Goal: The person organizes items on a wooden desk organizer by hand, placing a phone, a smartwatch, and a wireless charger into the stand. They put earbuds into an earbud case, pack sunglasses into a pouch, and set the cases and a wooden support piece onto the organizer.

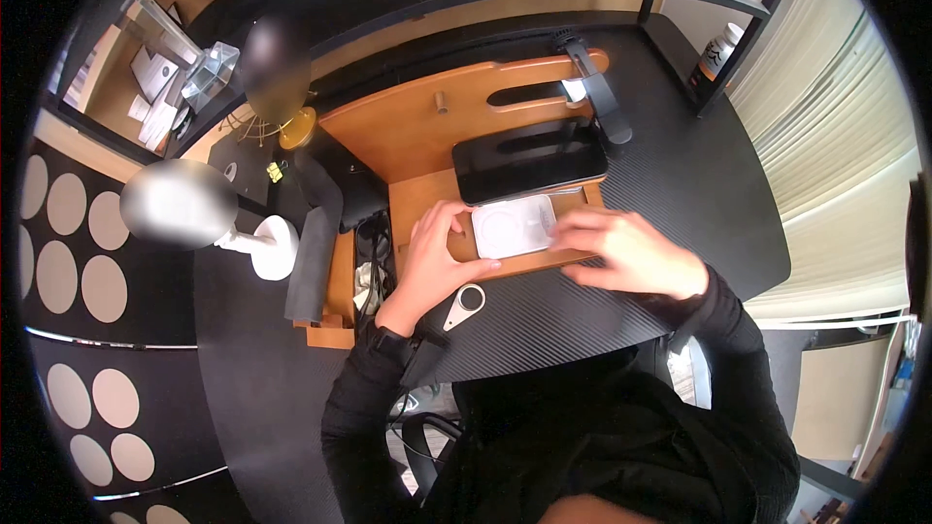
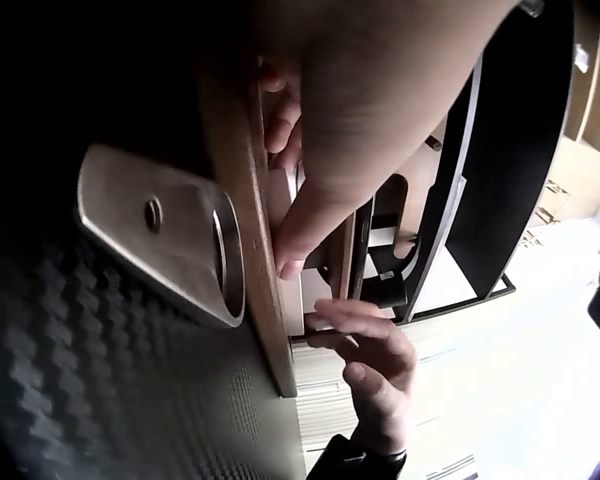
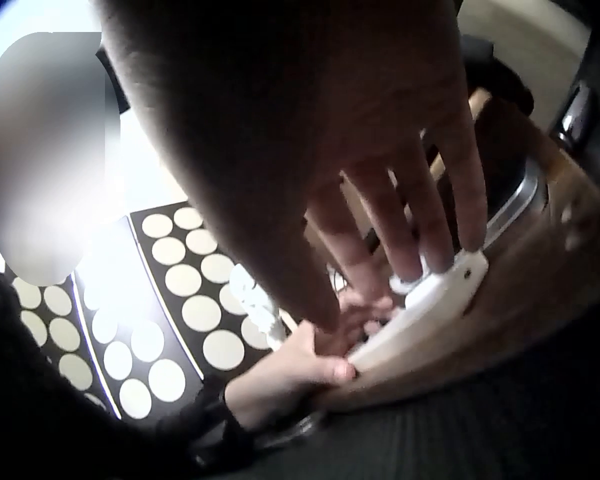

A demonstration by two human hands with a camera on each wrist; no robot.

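Observation:
A flat white tray (image 1: 513,227) with a faint round outline lies on the ledge of the wooden stand (image 1: 413,189). My left hand (image 1: 434,257) spans its left end, thumb at the front edge and fingers at the back. Over the right end hover the fingers of my right hand (image 1: 626,250), loosely bent and holding nothing. In the right wrist view, these fingers reach down close to the end of the white tray (image 3: 430,305). A black phone-like slab (image 1: 529,163) leans on the stand just behind the tray.
A small white keyring-shaped tool (image 1: 465,305) lies on the black desk (image 1: 524,330) in front of the stand. A white lamp-like item (image 1: 275,247) stands at the left. A dark clamp arm (image 1: 599,102) hooks over the stand's back. Cables (image 1: 372,257) run along its left side.

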